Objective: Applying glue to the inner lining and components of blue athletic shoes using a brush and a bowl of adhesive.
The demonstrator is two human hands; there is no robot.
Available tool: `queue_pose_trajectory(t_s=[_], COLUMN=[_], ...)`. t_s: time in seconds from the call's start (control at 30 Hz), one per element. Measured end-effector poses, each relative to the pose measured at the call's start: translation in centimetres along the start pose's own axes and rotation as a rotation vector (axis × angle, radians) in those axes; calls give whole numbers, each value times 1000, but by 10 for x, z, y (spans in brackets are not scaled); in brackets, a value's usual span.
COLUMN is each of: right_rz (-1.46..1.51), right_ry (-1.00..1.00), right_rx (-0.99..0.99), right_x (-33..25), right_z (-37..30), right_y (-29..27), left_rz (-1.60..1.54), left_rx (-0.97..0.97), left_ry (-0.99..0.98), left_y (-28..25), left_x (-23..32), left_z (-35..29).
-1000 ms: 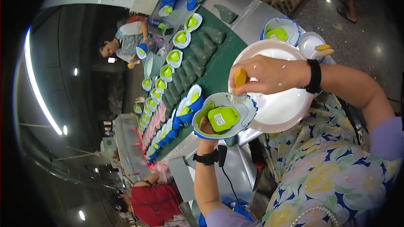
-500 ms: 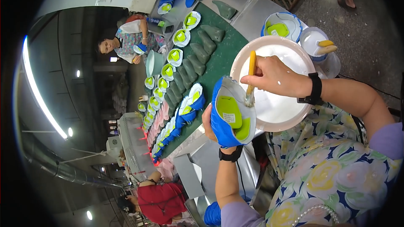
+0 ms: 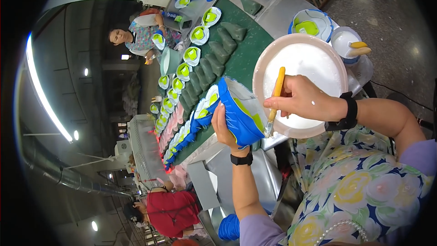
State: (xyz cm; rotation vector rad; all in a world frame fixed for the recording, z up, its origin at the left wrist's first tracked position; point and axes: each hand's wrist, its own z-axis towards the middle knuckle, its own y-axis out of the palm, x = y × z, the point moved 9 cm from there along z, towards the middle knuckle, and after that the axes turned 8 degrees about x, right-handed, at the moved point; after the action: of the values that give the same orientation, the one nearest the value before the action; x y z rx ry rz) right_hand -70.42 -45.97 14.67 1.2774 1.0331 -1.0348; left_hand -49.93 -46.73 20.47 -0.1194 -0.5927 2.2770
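Note:
My left hand [image 3: 221,128] is wrapped round a blue shoe upper [image 3: 240,117], its side turned up and its pale, lime-green-patched underside facing the bowl. My right hand [image 3: 298,96] grips a brush [image 3: 279,82] by its yellow handle. The white-coated bristles are at the lower edge of the upper, seemingly touching it. Just beyond the right hand, a wide pinkish bowl [image 3: 262,64] holds white liquid [image 3: 309,64], and a white drop sits on the back of that hand.
On the green tabletop [image 3: 240,48] stand rows of dark green shoe lasts [image 3: 221,51] and shoe uppers with lime undersides [image 3: 199,34]. Beside the bowl are another upper [image 3: 314,22] and a white tub [image 3: 344,41] with yellow handles. Two co-workers [image 3: 157,34] are at the left.
My left hand has tilted the shoe upper, so its blue side shows more and its underside less. The brush has moved down along the upper's edge, with my right hand following.

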Motion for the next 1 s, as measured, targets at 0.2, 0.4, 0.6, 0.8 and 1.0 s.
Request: queue_pose_trajectory(t_s=[0.2, 0.4, 0.6, 0.8, 1.0], right_rz=[-180, -158, -518, -575, -633], right_ry=[-527, -887, -898, -663, -387], right_rx=[6, -235, -239, -260, -352], right_x=[-57, -76, -65, -57, -21], right_z=[11, -7, 12, 28, 20], right_y=[-21, 14, 30, 5, -22], left_rz=[-965, -1549, -1629, -1376, -1100], left_rx=[-449, -724, -793, -553, -401], left_ry=[-1251, -1865, -1933, -1944, -1811], left_y=[41, 65, 64, 56, 31], left_x=[-74, 6, 30, -3, -49], left_z=[-86, -157, -158, -160, -150])
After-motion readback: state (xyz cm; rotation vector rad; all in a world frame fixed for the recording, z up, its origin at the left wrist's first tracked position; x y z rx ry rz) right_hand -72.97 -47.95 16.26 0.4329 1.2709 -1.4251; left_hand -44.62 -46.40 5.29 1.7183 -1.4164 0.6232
